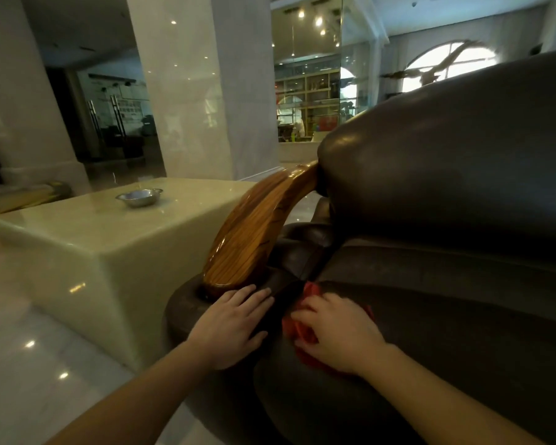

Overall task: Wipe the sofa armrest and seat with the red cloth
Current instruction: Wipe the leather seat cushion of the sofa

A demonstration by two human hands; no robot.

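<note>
A dark brown leather sofa (446, 194) fills the right half of the view. Its curved wooden armrest (257, 226) rises from a dark leather base at the sofa's left end. My left hand (235, 326) lies flat, fingers spread, on that leather base just below the wood. My right hand (337, 332) presses a crumpled red cloth (297, 329) onto the seat cushion (446, 316) near the crease beside the armrest. Most of the cloth is hidden under the hand.
A glossy cream stone side table (87, 232) stands left of the sofa, with a metal bowl (139, 196) on top. Polished floor (20, 348) lies in front. White pillars (203, 85) and glass walls stand behind.
</note>
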